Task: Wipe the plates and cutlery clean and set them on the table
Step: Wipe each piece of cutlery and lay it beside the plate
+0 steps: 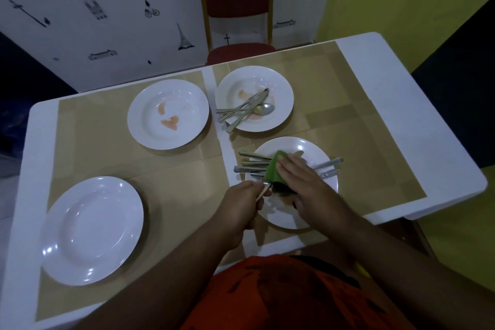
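Four white plates lie on tan placemats. The near right plate [318, 150] carries several pieces of cutlery [253, 162] and a reddish smear. Over it, my left hand [241, 206] grips the handle of one piece of cutlery [263, 190]. My right hand [302, 185] holds a green cloth [274, 169] wrapped around that piece's far end, which is hidden. The far right plate [281, 83] is stained and holds a knife, fork and spoon [245, 111]. The far left plate [168, 112] has orange stains. The near left plate [92, 230] looks clean.
The white table [401, 104] ends close on the right and near edges. A red chair [235, 2] with a gold frame stands at the far side against a patterned white wall. My orange shirt fills the bottom of the view.
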Demonstrator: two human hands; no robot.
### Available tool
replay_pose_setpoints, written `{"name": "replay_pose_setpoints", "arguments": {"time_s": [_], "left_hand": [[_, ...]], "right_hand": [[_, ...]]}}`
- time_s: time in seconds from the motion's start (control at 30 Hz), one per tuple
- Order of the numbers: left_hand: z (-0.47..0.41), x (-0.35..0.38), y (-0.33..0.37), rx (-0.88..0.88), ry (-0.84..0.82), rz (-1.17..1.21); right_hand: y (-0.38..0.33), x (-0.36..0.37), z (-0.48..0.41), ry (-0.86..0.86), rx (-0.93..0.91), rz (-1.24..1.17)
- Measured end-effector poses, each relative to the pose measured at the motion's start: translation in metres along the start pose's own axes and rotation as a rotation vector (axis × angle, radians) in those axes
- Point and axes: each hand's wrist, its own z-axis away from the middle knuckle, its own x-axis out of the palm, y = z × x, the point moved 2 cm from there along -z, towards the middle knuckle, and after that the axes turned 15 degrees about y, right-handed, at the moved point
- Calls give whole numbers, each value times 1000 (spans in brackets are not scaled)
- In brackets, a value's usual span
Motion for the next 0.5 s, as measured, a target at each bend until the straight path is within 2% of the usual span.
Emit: {"name": "replay_pose_setpoints", "arguments": {"time_s": [0.07,0.13,0.27,0.37,0.5], "left_hand": [[1,-1,-3,36,48,-23],[2,-2,-9,65,99,-75],[0,-2,-8,79,91,-152],[-3,-2,-3,86,62,-157],[-1,0,-1,119,-15,-141]], "right_hand": [[10,1,-5,22,60,10],[22,-1,-14,67,218,1],[34,-14,-21,211,380,-21],[19,-20,-21,195,301,-45],[-2,2,-4,-69,-4,6]]}}
